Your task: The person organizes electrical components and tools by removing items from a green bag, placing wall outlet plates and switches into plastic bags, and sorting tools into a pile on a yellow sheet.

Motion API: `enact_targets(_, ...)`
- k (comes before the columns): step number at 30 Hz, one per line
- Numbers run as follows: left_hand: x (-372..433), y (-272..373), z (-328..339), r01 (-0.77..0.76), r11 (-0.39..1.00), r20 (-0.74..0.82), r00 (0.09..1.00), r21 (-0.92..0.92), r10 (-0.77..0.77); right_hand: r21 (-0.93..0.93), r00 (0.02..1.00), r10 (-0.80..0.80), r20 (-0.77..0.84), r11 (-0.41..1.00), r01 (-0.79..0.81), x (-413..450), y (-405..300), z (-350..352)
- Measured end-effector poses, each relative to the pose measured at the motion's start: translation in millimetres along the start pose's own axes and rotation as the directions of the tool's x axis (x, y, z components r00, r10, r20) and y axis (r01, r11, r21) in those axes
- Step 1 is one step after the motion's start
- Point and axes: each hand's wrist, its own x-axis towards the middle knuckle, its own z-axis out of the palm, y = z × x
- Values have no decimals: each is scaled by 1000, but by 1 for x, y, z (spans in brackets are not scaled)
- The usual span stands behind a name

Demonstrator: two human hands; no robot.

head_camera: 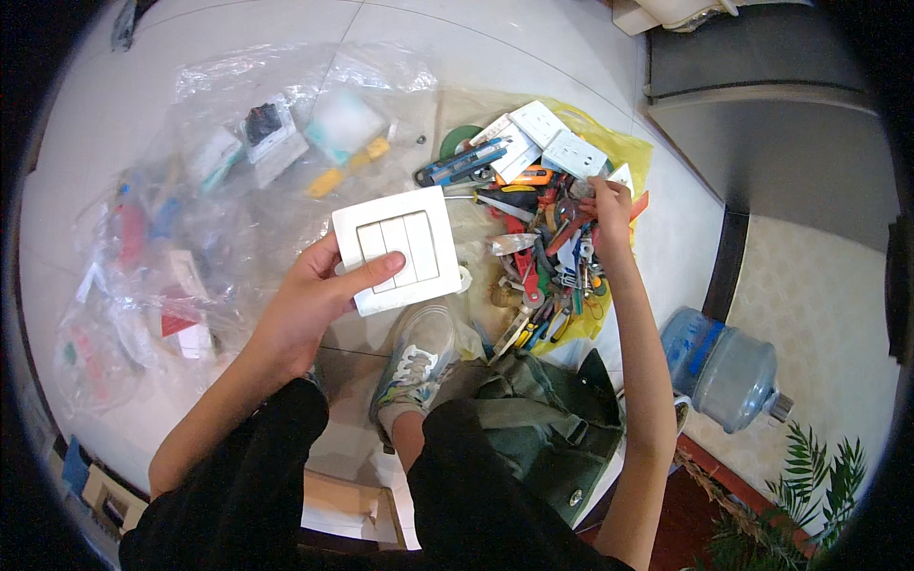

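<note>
My left hand point(314, 292) holds a white wall switch with several rockers point(421, 246), its thumb lying on the front. At the right, my right hand point(612, 214) is over a heap of tools and parts; its fingertips are near a reddish piece, and whether they grip anything is unclear. Beside those fingers lie white wall socket plates point(575, 153). Left of them are a blue utility knife point(464, 164) and a green tape roll point(459, 141). An orange-handled cutter point(525, 175) and a red tool point(527, 275) lie in the heap, which rests on a yellow plastic bag point(632, 146).
Clear plastic sheeting point(235, 214) with switch parts and yellow pieces point(326, 183) covers the floor at left. A dark green canvas bag point(543, 428) lies by my knee. A large blue water bottle point(721, 367) lies at right, near a leafy plant point(821, 471).
</note>
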Motion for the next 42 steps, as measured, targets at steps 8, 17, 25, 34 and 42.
enact_targets(8, -7, 1, -2, 21, 999, -14, 1000, 23, -21, 72, 994, 110, 9, 991, -111, 28, 2, 18)
enact_targets(17, -11, -4, -2, 72, 997, 38, 997, 34, -73, 139, 974, 214, 67, 965, -222, 42, 8, 13)
enact_targets(25, -11, 1, -3, 79, 996, 27, 996, 40, -80, 232, 998, 52, -35, 972, -43, 48, 7, 29)
enact_targets(34, -13, -4, -15, 82, 996, 0, 997, -24, -82, 101, 950, 180, 256, 972, -211, 33, -15, -28)
enact_targets(42, -14, 5, -14, 138, 980, 10, 990, -142, -138, 77, 913, 138, 384, 980, -181, 17, -22, -38)
